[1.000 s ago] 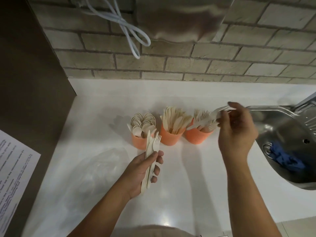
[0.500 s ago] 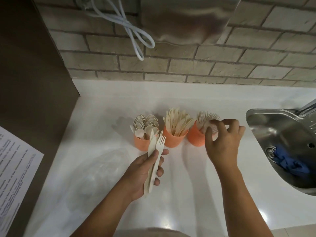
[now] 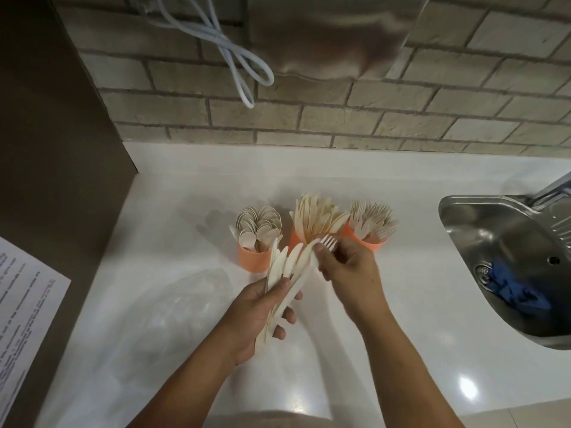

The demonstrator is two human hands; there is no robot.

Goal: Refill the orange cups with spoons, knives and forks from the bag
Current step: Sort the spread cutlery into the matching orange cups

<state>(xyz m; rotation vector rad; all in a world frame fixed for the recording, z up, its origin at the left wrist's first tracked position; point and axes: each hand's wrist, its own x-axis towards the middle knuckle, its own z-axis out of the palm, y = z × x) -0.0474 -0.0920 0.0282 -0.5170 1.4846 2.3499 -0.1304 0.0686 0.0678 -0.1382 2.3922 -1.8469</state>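
Note:
Three orange cups stand in a row on the white counter: the spoon cup (image 3: pixel 254 260) on the left, the knife cup (image 3: pixel 296 239) in the middle, the fork cup (image 3: pixel 369 244) on the right. Each is packed with pale wooden cutlery. My left hand (image 3: pixel 262 316) grips a fanned bundle of cutlery (image 3: pixel 289 267) just in front of the cups. My right hand (image 3: pixel 349 270) pinches a fork (image 3: pixel 327 242) at the top of that bundle. A clear plastic bag (image 3: pixel 173 307) lies flat on the counter to the left.
A steel sink (image 3: pixel 506 242) with a blue cloth (image 3: pixel 516 291) in it sits at the right. A dark cabinet side and a printed sheet (image 3: pixel 21 304) are at the left. A brick wall with a hanging white cable (image 3: pixel 238 69) rises behind the cups.
My right hand left the fork cup and came back left to the bundle, where it now pinches a fork. The bundle in my left hand is fanned wider.

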